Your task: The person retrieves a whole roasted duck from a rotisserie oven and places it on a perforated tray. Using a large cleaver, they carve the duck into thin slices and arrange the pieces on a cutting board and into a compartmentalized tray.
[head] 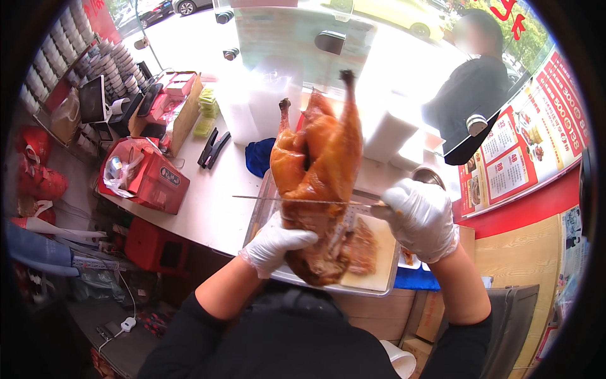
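Observation:
A glossy brown roast duck [315,161] is held up before me, its two legs pointing away. The near end of the bird is cut open, with pale meat exposed. My left hand [279,244], in a clear plastic glove, grips that end with the thumb on top. In my gloved right hand [419,220] is a knife [258,197], its thin blade seen edge-on across the duck's middle; whether it touches the skin I cannot tell. Sliced duck meat [363,251] lies on a cream cutting board [384,258] in a clear plastic tray [367,290], partly hidden under the bird.
Left on the white counter [215,208] are a red box [163,182], a black stapler [214,148] and green packets [206,111]. A blue cloth [259,156] and white foam boxes [390,135] lie beyond the tray. A metal bowl [428,177] sits behind my right hand. Outside the glass stands a person [466,94].

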Motion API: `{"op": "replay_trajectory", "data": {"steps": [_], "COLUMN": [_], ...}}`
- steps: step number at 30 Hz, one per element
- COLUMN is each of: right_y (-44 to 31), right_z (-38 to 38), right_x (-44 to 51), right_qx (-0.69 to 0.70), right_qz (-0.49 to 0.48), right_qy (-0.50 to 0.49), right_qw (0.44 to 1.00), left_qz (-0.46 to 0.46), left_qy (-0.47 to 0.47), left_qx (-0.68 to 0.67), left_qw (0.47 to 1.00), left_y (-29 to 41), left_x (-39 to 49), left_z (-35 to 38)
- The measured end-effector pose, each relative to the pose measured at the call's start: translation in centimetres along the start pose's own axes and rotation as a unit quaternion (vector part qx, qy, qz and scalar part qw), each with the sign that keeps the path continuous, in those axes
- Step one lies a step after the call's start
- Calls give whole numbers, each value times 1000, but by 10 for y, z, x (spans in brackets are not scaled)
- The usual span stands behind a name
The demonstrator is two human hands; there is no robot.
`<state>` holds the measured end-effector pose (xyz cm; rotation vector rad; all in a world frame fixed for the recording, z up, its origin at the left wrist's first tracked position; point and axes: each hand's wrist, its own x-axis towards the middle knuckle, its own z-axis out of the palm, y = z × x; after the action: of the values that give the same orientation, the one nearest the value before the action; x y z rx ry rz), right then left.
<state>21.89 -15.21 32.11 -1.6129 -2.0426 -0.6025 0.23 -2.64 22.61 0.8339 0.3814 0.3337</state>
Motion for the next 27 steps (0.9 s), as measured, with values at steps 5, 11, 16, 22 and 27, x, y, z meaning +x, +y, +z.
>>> {"op": "replay_trajectory", "data": {"steps": [5, 11, 16, 22, 27], "right_y": [-7, -12, -14, -54, -93], "right_z": [7, 41, 106, 170, 193], "right_x": [-7, -32, -81, -127, -143], "right_qx": [27, 87, 260, 527, 575], "right_qz": [45, 133, 307, 647, 692], "right_qy": [-52, -73, -86, -88, -63], "right_qw": [997, 985, 911, 544, 432], "left_qz": [-3, -31, -180, -249, -270], "left_qy": [0, 38, 85, 185, 189], "left_qx": [40, 35, -78, -60, -127], "left_qw": [999, 998, 977, 949, 935], "left_y": [-1, -17, -48, -92, -94], "left_x": [1, 2, 8, 9, 10], "left_z": [1, -11, -51, -75, -79]}}
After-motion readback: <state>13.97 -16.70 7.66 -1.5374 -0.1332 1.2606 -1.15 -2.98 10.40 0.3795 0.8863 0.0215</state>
